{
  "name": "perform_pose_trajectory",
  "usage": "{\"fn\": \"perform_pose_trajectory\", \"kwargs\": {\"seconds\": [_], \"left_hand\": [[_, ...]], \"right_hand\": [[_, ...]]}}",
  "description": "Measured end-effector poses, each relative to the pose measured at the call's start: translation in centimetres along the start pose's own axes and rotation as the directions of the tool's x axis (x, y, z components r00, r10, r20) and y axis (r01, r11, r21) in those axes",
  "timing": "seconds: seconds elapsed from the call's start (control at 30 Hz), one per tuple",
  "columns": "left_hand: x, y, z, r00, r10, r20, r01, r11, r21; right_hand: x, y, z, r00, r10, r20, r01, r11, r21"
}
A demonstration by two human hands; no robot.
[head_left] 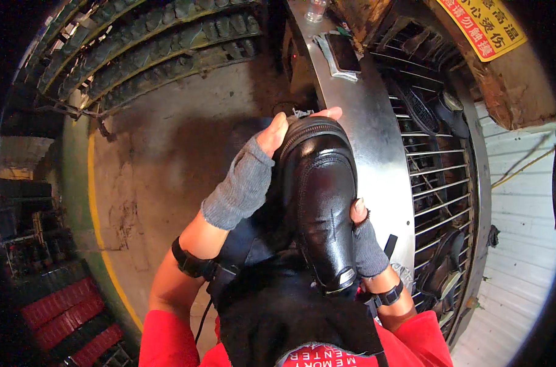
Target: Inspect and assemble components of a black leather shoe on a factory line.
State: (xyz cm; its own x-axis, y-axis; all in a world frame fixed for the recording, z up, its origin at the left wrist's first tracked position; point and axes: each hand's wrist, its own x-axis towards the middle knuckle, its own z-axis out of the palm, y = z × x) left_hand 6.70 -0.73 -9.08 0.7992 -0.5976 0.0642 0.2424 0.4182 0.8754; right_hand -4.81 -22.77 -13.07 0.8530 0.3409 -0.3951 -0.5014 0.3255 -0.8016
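A glossy black leather shoe [324, 192] lies lengthwise before my torso, its toe pointing away and its heel end near my apron [290, 312]. Wearing a grey fingerless glove, my left hand [253, 165] grips the toe end, thumb on the near side and fingers reaching over the tip. On the right flank of the shoe, my right hand [366, 241], gloved likewise, presses its thumb against the upper; its other fingers are hidden under the shoe.
To my right runs a metal bench [376, 140] with a dark phone-like slab [343, 52] on a cloth and a clear bottle [316, 10]. Beyond it, a barred rack [440, 177] holds dark shoes [443, 263]. Shelves [167, 46] of dark shoe forms stand far left; red stacks [73, 315] lie lower left.
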Motion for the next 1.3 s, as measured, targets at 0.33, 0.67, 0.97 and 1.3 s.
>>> {"fn": "perform_pose_trajectory", "kwargs": {"seconds": [0.33,0.67,0.97,1.3], "left_hand": [[-4.5,2.4,2.0,0.932,0.186,-0.31,-0.045,0.91,0.411],[-10.2,-2.3,-0.8,0.932,0.254,-0.26,-0.298,0.943,-0.146],[-9.5,1.8,8.9,0.858,-0.346,-0.38,-0.197,0.462,-0.865],[-5.6,-2.7,2.9,0.955,-0.031,-0.297,-0.001,0.995,-0.105]], "right_hand": [[0.6,-2.9,2.9,0.998,-0.053,-0.037,0.044,0.98,-0.196],[-0.8,-1.4,2.0,0.852,-0.524,0.008,0.354,0.565,-0.746],[-1.3,-1.8,1.8,0.863,-0.44,0.248,0.484,0.58,-0.655],[-2.7,-9.0,-0.5,0.883,-0.462,0.082,0.385,0.614,-0.689]]}}
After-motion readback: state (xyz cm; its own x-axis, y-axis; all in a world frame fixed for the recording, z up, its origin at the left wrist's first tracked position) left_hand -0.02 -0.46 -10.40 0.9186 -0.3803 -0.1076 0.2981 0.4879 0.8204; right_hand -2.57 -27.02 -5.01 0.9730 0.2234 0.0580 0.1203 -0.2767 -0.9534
